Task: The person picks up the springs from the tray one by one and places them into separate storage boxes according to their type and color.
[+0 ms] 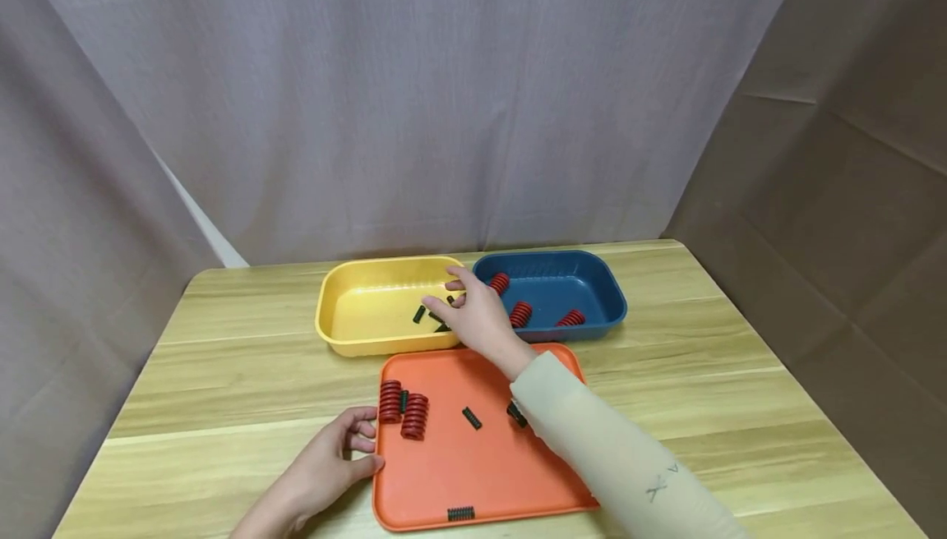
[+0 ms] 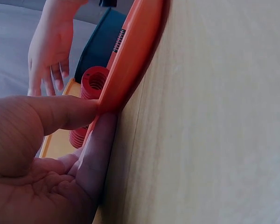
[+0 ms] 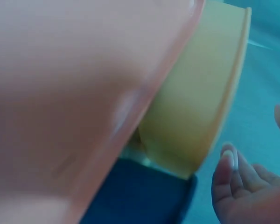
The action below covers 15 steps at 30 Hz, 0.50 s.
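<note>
My left hand [image 1: 325,461] pinches the left rim of the orange tray [image 1: 436,473], thumb on the rim and fingers against its outer side, as the left wrist view shows. My right hand [image 1: 481,313] hovers over the right end of the yellow bin [image 1: 355,349], thumb and fingers spread with nothing between them. Beneath it lie several small dark springs [image 1: 419,314]. In the orange tray two thick red springs stand near the left rim, one of them this red spring [image 1: 415,416]. Dark springs lie there too, including one mid-tray [image 1: 472,417] and one by the front rim [image 1: 461,513].
Right of the yellow bin stands a blue bin [image 1: 551,288] holding red springs [image 1: 571,318]. Both bins sit behind the orange tray on the wooden table [image 1: 244,375]. A grey curtain [image 1: 414,112] hangs behind the table. My right sleeve [image 1: 614,449] covers the tray's right side.
</note>
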{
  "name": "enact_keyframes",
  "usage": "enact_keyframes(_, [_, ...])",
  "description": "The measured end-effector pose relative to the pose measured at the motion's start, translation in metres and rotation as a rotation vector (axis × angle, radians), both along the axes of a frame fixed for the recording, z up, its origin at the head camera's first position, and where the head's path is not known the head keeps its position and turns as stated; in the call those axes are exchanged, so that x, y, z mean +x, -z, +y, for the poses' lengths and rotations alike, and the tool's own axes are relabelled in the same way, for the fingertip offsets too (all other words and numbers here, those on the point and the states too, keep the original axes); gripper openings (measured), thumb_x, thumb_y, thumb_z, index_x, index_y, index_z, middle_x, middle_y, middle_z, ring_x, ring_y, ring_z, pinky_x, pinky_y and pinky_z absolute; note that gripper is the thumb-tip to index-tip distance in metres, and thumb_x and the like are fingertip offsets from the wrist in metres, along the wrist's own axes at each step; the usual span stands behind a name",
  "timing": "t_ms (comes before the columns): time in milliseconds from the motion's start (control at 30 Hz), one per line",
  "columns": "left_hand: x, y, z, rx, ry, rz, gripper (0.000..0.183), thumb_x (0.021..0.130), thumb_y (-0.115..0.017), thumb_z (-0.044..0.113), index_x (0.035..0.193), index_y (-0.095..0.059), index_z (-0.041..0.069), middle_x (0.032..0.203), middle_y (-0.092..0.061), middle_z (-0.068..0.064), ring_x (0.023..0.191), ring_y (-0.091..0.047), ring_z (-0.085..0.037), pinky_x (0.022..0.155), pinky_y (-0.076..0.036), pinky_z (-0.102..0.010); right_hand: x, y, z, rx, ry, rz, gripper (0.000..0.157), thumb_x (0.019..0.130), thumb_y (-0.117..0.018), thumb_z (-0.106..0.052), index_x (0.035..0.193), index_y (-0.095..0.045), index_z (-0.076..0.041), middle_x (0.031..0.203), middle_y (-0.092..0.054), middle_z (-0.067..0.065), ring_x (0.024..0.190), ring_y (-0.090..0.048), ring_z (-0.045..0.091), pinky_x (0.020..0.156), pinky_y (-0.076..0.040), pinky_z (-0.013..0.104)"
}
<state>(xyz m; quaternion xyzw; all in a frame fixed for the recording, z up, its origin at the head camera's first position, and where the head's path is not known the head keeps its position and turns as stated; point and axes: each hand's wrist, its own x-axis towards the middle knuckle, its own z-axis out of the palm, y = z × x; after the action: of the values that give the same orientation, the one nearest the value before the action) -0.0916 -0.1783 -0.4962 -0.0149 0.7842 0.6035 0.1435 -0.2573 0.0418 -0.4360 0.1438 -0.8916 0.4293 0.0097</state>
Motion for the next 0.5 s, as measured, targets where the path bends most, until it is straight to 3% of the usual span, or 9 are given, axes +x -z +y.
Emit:
enact_keyframes(267, [0.001, 0.0, -0.002, 0.001, -0.008, -0.008, 0.061, 0.078, -0.078, 0.003, 0.132, -0.048, 0.0, 0.109, -0.051, -0.011, 0.096, -0.054, -0.022, 0.076, -0.047, -0.027, 0.021, -0.012, 0.028, 0.044, -0.198, -0.006, 0.082, 0.078, -0.075, -0.052, 0.147, -0.038, -0.028, 0.122, -0.058, -0.01, 0.094, -0.058, 0.016, 0.069, -0.05, 0.031])
enact_keyframes(500, [0.0, 0.0, -0.001, 0.003, -0.001, -0.001, 0.061, 0.078, -0.078, 0.003, 0.131, -0.048, 0.0, 0.108, -0.051, -0.01, 0.096, -0.054, -0.022, 0.077, -0.046, -0.026, 0.046, -0.008, 0.053, 0.148, -0.39, -0.095, 0.085, 0.074, -0.081, -0.044, 0.146, -0.04, -0.025, 0.128, -0.057, -0.001, 0.1, -0.057, 0.021, 0.079, -0.049, 0.034])
